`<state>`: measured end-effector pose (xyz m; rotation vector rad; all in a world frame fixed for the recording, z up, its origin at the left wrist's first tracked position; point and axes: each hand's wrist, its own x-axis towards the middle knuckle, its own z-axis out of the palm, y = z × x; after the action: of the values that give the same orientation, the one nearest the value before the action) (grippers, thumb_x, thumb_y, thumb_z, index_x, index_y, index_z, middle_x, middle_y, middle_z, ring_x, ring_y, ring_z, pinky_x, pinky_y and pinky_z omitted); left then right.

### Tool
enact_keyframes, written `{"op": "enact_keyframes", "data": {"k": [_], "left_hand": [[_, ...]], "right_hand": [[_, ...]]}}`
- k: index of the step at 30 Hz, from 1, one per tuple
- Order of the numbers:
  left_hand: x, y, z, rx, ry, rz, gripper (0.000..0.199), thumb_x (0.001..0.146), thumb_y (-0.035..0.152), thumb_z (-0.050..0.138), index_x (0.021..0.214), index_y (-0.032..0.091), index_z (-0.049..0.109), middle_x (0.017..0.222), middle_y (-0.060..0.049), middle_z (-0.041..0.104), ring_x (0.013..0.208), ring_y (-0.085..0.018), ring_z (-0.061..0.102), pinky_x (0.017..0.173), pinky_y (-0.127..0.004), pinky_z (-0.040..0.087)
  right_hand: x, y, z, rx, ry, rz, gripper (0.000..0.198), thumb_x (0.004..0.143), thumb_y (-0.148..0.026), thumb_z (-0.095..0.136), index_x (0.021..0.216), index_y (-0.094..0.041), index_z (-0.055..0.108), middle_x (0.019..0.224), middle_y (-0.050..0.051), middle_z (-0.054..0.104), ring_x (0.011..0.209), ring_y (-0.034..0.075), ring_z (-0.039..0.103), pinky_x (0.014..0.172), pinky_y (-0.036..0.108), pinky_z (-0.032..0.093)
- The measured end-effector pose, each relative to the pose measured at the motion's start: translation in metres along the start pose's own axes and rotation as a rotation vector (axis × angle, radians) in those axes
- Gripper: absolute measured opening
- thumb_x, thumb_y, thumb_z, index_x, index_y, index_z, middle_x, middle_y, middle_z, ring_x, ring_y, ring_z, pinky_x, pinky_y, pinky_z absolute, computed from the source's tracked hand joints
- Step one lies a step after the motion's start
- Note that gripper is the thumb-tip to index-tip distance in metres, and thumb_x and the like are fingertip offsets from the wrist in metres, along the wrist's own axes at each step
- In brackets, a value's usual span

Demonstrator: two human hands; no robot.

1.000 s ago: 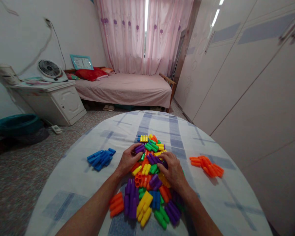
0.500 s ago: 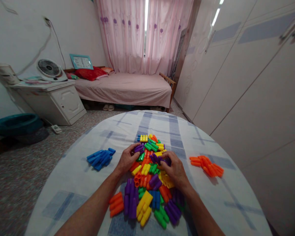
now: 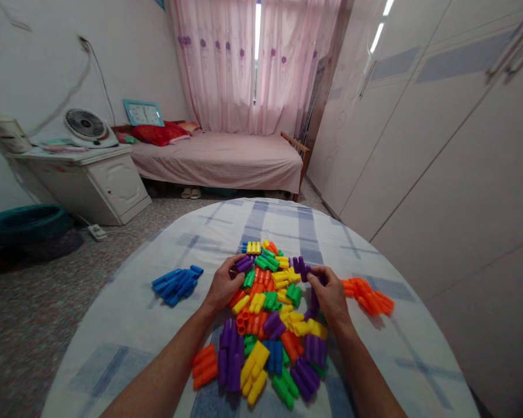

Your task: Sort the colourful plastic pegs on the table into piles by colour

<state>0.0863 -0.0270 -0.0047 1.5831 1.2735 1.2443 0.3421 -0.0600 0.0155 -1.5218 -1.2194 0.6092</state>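
Observation:
Between my hands lies a mixed heap of plastic tube-shaped building blocks [image 3: 258, 302] in green, orange, yellow, blue and purple. At the heap's far left side, my left hand [image 3: 225, 284] has its fingers and thumb closed on a purple block [image 3: 244, 264]. On the right, my right hand [image 3: 331, 291] pinches another purple block [image 3: 302, 268] by its near end, just beyond the heap's right edge. More purple blocks [image 3: 314, 301] show partly beneath that hand. Apart from the heap, blue blocks [image 3: 177, 284] lie to the left and orange blocks [image 3: 368, 296] to the right.
The round table wears a white and blue checked cloth [image 3: 126, 325]. Beyond it stands a bed [image 3: 218, 157] before pink curtains. A white cabinet [image 3: 113, 180] with a fan [image 3: 87, 126] is at left, near a bin [image 3: 28, 223]. Wardrobe doors [image 3: 418, 145] line the right.
My right hand has moved right and slightly away with the purple block, uncovering yellow and green blocks in the heap. My left hand has stayed nearly in place. The camera view has shifted slightly.

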Motion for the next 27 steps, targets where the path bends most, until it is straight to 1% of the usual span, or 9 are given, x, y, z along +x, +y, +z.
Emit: {"op": "enact_keyframes", "data": {"k": [2,4,5,8,10,15,17,22,27], "left_hand": [[0.000,0.002,0.000,0.024,0.008,0.001,0.048,0.070,0.015,0.052,0.118,0.018,0.056,0.109,-0.006,0.064,0.084,-0.016,0.064,0.076,-0.028,0.052],[-0.001,0.004,-0.001,0.054,-0.007,0.005,0.047,0.072,0.020,0.055,0.118,0.017,0.056,0.110,-0.006,0.064,0.090,-0.018,0.063,0.082,-0.031,0.051],[-0.002,0.005,-0.001,0.070,-0.021,0.014,0.046,0.072,0.022,0.056,0.118,0.018,0.056,0.111,-0.006,0.064,0.093,-0.019,0.063,0.085,-0.033,0.050],[-0.002,0.005,-0.001,0.094,-0.089,0.040,0.047,0.074,0.029,0.058,0.120,0.018,0.056,0.111,-0.005,0.065,0.097,-0.020,0.061,0.090,-0.036,0.048],[-0.002,0.005,-0.002,0.084,-0.108,0.038,0.047,0.076,0.034,0.058,0.120,0.017,0.056,0.110,-0.006,0.065,0.096,-0.020,0.062,0.089,-0.036,0.048],[-0.003,0.011,-0.003,0.032,-0.097,0.024,0.044,0.080,0.043,0.053,0.114,0.015,0.060,0.109,-0.007,0.066,0.097,-0.021,0.061,0.087,-0.033,0.048],[-0.004,0.016,-0.004,0.039,-0.117,0.045,0.041,0.082,0.044,0.049,0.110,0.016,0.063,0.106,-0.006,0.067,0.097,-0.020,0.061,0.087,-0.032,0.047],[-0.007,0.024,-0.004,0.104,-0.130,0.102,0.040,0.087,0.044,0.042,0.105,0.018,0.066,0.108,-0.006,0.067,0.102,-0.020,0.059,0.093,-0.032,0.044],[-0.006,0.024,-0.002,0.096,-0.123,0.104,0.044,0.089,0.045,0.034,0.109,0.019,0.064,0.112,-0.006,0.066,0.106,-0.020,0.058,0.096,-0.033,0.042]], "right_hand": [[0.003,0.006,-0.002,0.065,0.036,0.053,0.027,0.064,-0.039,0.062,0.081,-0.017,0.061,0.078,0.004,0.065,0.076,0.020,0.058,0.070,0.031,0.046],[0.003,0.008,-0.002,0.112,0.031,0.088,0.030,0.063,-0.039,0.064,0.082,-0.017,0.061,0.080,0.004,0.065,0.078,0.020,0.059,0.071,0.032,0.046],[0.002,0.008,-0.001,0.145,-0.014,0.106,0.031,0.063,-0.040,0.065,0.083,-0.017,0.062,0.081,0.004,0.066,0.079,0.020,0.059,0.071,0.032,0.047],[-0.002,0.002,0.002,0.290,-0.240,0.169,0.034,0.067,-0.044,0.065,0.089,-0.018,0.063,0.085,0.004,0.068,0.079,0.020,0.062,0.071,0.031,0.048],[-0.004,-0.002,0.004,0.368,-0.311,0.212,0.036,0.067,-0.046,0.066,0.090,-0.019,0.064,0.087,0.004,0.069,0.079,0.020,0.063,0.071,0.032,0.050],[-0.002,-0.001,0.006,0.515,-0.237,0.337,0.037,0.068,-0.049,0.064,0.089,-0.019,0.063,0.084,0.004,0.070,0.074,0.020,0.066,0.071,0.033,0.052],[-0.002,-0.001,0.006,0.496,-0.235,0.323,0.036,0.069,-0.050,0.063,0.088,-0.019,0.064,0.083,0.004,0.070,0.075,0.021,0.066,0.072,0.033,0.052],[-0.005,-0.010,0.004,0.275,-0.261,0.174,0.039,0.071,-0.051,0.060,0.092,-0.019,0.066,0.091,0.004,0.070,0.086,0.022,0.064,0.074,0.031,0.051],[-0.008,-0.012,0.003,0.184,-0.379,0.157,0.044,0.073,-0.049,0.059,0.105,-0.018,0.061,0.087,0.005,0.070,0.077,0.021,0.065,0.069,0.032,0.051]]}}
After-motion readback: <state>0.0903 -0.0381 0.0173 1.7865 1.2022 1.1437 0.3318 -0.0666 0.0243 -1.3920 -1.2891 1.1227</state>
